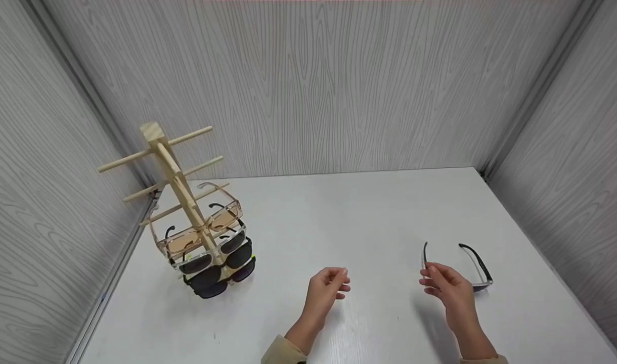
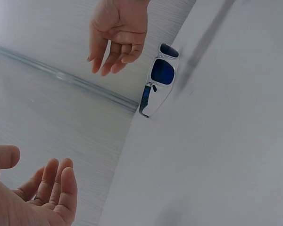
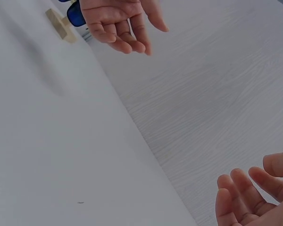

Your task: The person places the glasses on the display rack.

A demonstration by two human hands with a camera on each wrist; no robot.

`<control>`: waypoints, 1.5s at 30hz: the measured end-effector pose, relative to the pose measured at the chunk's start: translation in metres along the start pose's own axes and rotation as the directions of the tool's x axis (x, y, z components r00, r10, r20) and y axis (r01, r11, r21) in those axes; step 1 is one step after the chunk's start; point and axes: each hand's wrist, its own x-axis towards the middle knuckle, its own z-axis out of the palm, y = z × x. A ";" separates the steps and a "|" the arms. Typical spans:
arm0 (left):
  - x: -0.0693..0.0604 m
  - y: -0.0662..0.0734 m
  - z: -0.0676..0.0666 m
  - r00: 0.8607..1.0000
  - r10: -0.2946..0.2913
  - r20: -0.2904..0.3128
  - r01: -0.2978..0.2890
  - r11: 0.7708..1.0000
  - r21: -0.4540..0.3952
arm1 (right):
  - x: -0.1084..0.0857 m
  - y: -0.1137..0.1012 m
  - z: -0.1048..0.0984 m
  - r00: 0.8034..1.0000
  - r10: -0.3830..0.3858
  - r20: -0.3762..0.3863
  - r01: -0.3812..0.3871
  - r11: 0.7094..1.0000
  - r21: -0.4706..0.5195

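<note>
Both hands hover above the white table with loosely bent fingers and hold nothing. My left hand [image 1: 324,294] is near the middle front, its thumb apart from its fingers in the left wrist view. My right hand [image 1: 453,294] is farther right, in front of a pair of sunglasses [image 1: 481,287] and partly hiding them in the head view. In the left wrist view these sunglasses [image 2: 162,72] show a clear frame and dark blue lenses. They rest on the table, temples unfolded, and the right hand [image 2: 120,35] is apart from them.
A wooden eyewear rack [image 1: 179,188] with crossbars stands at the left. Several pairs hang low on it, the top one with a clear tan frame and orange lenses [image 1: 223,221]. Grey wood-grain panels [image 1: 308,91] enclose the table [image 1: 308,217] at the back and sides.
</note>
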 end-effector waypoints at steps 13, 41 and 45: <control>0.005 -0.010 0.036 0.998 -0.013 0.059 0.014 1.000 -0.013 | -0.007 0.002 -0.030 0.992 0.034 -0.119 -0.033 0.999 0.005; 0.036 -0.009 0.114 0.989 -0.094 0.114 0.090 0.995 0.038 | -0.007 0.011 -0.094 0.878 0.070 -0.474 -0.059 0.998 0.037; 0.042 -0.014 0.124 0.987 -0.125 0.101 0.121 0.992 0.046 | -0.004 0.013 -0.102 0.857 0.092 -0.507 -0.088 0.996 0.033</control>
